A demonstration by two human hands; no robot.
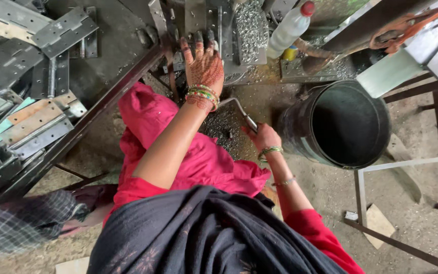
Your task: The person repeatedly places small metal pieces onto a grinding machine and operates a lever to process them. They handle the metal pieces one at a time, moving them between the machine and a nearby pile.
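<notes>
My left hand (pixel 205 65) lies spread, fingers flat on a metal plate (pixel 214 30) at the machine; my right hand (pixel 262 136) is clenched around a bent steel handle (pixel 240 108), just left of the black bucket (pixel 340 124).

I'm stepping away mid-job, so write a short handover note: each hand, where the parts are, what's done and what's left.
Left hand: flat, fingers spread, pressing a grey metal hinge plate on the machine bed.
Right hand: closed around the bent steel lever handle.
Parts: heap of grey folded hinge plates on the bench at left; silvery metal shavings beside the bed; black round metal bucket on the floor at right, inside looks dark, contents unclear.
Done: cannot tell which plates are worked.
Left: the plate under the left hand is in place; lever gripped.
</notes>
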